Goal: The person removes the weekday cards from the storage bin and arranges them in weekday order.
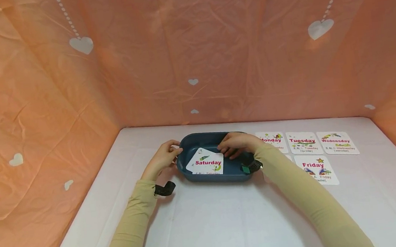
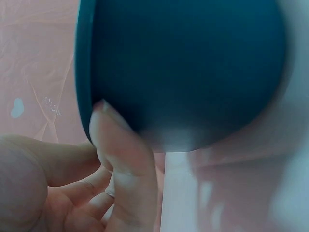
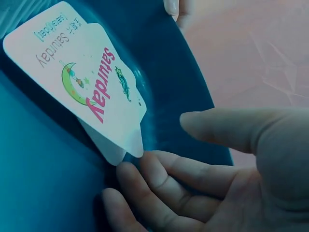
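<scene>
A dark blue oblong plastic tray stands on the table. My left hand pinches the rim at its left end; the left wrist view shows the thumb against the tray wall. Inside lies a white Saturday flash card with a moon picture, on top of at least one other card and tilted against the wall. My right hand reaches into the tray's right half. In the right wrist view its fingertips touch the cards' near corner, while the thumb stays apart from them.
Right of the tray lie flash cards for Monday, Tuesday, Wednesday and Friday. Another card beside Friday is mostly hidden by the right sleeve. Orange cloth with white hearts surrounds the white table.
</scene>
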Demonstrator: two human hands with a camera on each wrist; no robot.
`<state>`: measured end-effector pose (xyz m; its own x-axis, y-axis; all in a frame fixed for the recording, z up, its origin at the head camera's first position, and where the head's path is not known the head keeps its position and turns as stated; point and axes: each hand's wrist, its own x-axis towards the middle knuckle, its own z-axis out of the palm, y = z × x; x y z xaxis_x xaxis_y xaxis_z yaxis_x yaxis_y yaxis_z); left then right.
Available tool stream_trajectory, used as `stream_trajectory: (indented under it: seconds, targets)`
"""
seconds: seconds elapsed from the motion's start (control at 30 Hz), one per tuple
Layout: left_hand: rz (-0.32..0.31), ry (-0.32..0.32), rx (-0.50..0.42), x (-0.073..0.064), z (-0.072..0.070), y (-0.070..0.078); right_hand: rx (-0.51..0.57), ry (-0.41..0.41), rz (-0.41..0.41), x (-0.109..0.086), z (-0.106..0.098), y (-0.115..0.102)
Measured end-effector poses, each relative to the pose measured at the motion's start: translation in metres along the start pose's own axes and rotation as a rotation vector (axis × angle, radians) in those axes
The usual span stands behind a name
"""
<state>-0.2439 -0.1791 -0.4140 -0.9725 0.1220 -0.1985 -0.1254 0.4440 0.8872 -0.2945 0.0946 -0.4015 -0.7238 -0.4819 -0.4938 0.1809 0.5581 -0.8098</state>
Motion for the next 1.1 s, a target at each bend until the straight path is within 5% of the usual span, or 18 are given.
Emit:
stream_trajectory:
  seconds: [0.77,1.1]
  targets:
    - [0.014,-0.005,-0.024,-0.001,0.001,0.0,0.102,-0.101,-0.118,-0.011,0.001,-0.004]
    - [-0.002,-0.005,-0.014,-0.001,0.001,0.002,0.034,-0.042,-0.184,-0.024,0.007,-0.007]
